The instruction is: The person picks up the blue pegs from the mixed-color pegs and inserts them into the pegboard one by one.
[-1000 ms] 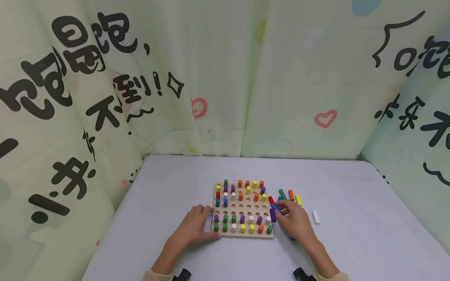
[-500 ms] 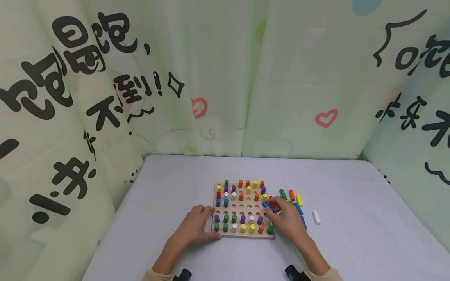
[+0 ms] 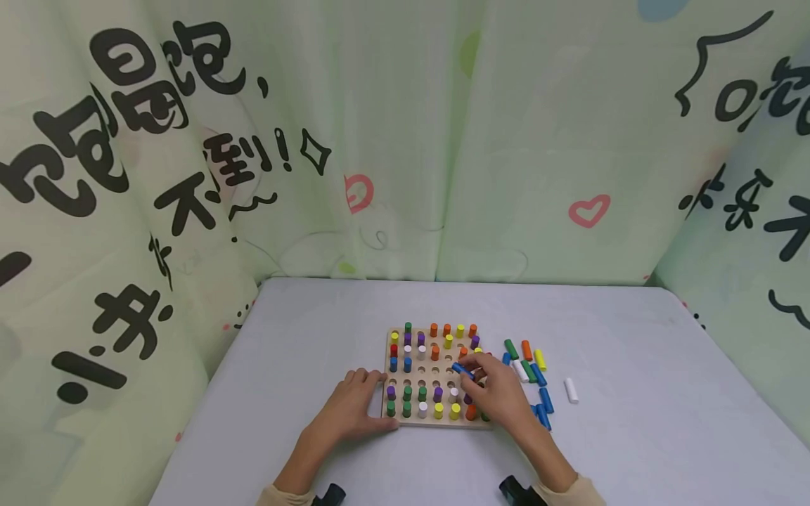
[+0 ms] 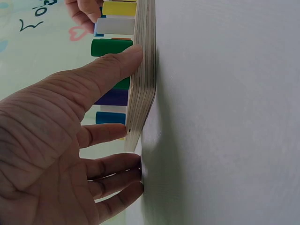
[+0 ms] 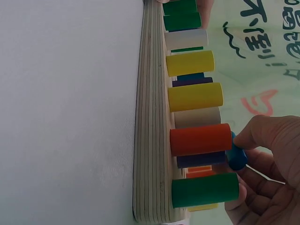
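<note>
A wooden pegboard (image 3: 443, 424) stands upright with coloured pegs in its holes, several middle holes bare. My left hand (image 3: 354, 407) rests at its near left corner, thumb (image 4: 126, 61) pressed on the near edge and forefinger touching the left side. Its other fingers are straight and touch the table. Over the board's middle right, my right hand (image 3: 496, 393) pinches a blue peg (image 3: 463, 370) between thumb and fingertips. In the right wrist view this blue peg (image 5: 237, 157) shows behind an orange peg (image 5: 200, 139) and a green peg (image 5: 205, 190) of the front row.
Loose pegs lie right of the board: green (image 3: 510, 348), orange (image 3: 526, 350), yellow (image 3: 540, 360) and several blue (image 3: 546, 400). A white peg (image 3: 571, 390) lies apart, farther right. A printed curtain (image 3: 405, 140) hangs behind the white table (image 3: 316, 316).
My right hand has carried the blue peg leftward from the loose pegs to over the board, uncovering several loose pegs. My left hand has stayed at the corner.
</note>
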Demonstrator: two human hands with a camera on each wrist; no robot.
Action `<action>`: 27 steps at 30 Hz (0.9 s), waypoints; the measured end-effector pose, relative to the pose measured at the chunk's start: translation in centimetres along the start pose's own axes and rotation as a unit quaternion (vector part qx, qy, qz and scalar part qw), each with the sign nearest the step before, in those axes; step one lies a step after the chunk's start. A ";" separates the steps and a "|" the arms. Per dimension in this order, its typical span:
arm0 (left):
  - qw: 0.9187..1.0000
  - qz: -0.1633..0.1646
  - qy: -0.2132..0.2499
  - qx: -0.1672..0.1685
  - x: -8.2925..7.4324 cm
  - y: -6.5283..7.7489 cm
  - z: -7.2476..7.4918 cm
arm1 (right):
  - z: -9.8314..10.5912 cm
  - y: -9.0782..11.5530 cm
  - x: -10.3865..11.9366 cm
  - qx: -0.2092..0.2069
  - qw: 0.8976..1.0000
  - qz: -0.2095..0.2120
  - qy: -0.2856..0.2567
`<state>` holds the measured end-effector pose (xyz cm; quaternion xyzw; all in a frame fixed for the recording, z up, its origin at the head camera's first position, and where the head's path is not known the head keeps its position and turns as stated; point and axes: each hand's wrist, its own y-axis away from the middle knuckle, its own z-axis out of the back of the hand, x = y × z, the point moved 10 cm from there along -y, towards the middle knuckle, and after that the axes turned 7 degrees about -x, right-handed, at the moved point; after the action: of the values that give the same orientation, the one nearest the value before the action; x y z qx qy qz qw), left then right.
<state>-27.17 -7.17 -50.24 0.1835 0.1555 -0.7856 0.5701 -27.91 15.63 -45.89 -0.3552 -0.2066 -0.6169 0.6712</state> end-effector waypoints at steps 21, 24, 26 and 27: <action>1.000 0.010 -0.001 0.004 0.2 0.0 -0.3 | -1.7 0.1 1.6 0.009 1.000 0.007 -0.011; 1.000 0.006 0.000 0.002 0.1 0.0 -0.2 | -1.8 0.1 1.9 0.010 1.000 0.018 -0.016; 1.000 0.005 0.001 0.001 0.1 0.0 -0.1 | -1.9 0.1 2.1 0.012 0.999 0.023 -0.021; 1.000 0.006 0.001 0.001 0.1 0.1 -0.1 | -1.9 0.0 2.1 0.013 0.999 0.026 -0.022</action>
<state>-27.13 -7.22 -50.41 0.1856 0.1538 -0.7825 0.5742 -27.87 12.75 -45.65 -0.3652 -0.2206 -0.5885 0.6867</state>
